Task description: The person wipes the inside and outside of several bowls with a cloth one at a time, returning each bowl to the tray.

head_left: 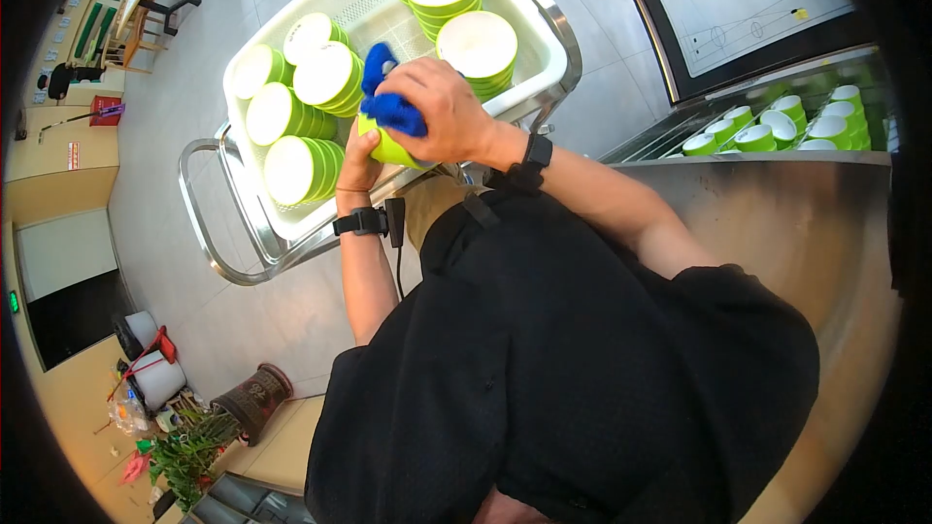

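Note:
My left hand point(358, 171) grips a lime-green bowl point(390, 149), mostly hidden behind my other hand. Bunched in my right hand point(449, 109) is a blue cloth point(390, 109), pressed against that bowl. Both hands are above the near side of a white plastic basket point(364, 10). Inside it, stacks of green bowls with white interiors lie tilted on the left, such as the stack point(291, 172) nearest my left hand. More bowls point(477, 44) are stacked beyond my right hand.
A metal cart with a tubular handle point(194, 204) carries the basket. On the right, more green bowls point(755, 138) stand behind a steel counter point(777, 204) edge, below a dark-framed panel point(757, 10). A potted plant point(254, 398) lies lower left; chairs point(146, 29) stand upper left.

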Demonstrator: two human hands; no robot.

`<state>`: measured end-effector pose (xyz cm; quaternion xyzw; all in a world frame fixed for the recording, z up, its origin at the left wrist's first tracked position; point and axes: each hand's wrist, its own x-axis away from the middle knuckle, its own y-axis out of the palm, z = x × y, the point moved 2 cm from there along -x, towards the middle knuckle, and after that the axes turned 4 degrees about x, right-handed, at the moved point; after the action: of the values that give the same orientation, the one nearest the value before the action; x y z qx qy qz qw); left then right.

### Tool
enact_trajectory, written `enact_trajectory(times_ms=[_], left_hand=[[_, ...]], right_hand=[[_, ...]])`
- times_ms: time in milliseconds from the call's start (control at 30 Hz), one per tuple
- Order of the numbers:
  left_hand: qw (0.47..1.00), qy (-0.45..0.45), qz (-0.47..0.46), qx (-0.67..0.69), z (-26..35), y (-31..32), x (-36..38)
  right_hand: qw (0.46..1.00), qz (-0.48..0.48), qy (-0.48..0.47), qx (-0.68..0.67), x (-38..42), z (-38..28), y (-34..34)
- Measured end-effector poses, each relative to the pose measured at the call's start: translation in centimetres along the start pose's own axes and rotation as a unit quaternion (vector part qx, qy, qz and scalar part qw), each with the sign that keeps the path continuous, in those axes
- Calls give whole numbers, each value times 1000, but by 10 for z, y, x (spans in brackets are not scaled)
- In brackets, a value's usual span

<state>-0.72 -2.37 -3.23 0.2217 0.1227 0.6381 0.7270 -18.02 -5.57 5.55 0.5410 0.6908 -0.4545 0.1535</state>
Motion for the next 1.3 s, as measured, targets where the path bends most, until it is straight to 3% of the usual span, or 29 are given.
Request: enact_trajectory(times_ms=[67,133,267,467,800,933,1033,1100,1233,1300], left_hand=[[1000,8,-12,6,3,6,0],[1000,1,6,20,0,0,-2],[1000,3,17,9,-2,-4,-1],[1000,8,-3,-1,-4,-9,-3],[998,-27,17,45,-6,-14,-2],[997,-42,11,70,-6,-18,-3],[996,-45,21,74,-3,-11,-5],[987,-60,81,121,5,6,-4],[997,-19,42,61,2,0,-4],[998,20,-27,52,4,-4,-7]], right_hand=[[998,17,13,-58,5,11,6],[986,49,85,-136,12,26,13],[899,75,261,-344,26,48,34],[951,72,238,-186,44,58,27],[955,46,227,-185,51,47,22],[972,49,196,-119,47,45,23],[965,4,245,-95,47,49,26],[967,-26,245,-61,47,49,26],[963,-22,254,-89,47,48,28],[976,-16,210,-47,40,44,22]])
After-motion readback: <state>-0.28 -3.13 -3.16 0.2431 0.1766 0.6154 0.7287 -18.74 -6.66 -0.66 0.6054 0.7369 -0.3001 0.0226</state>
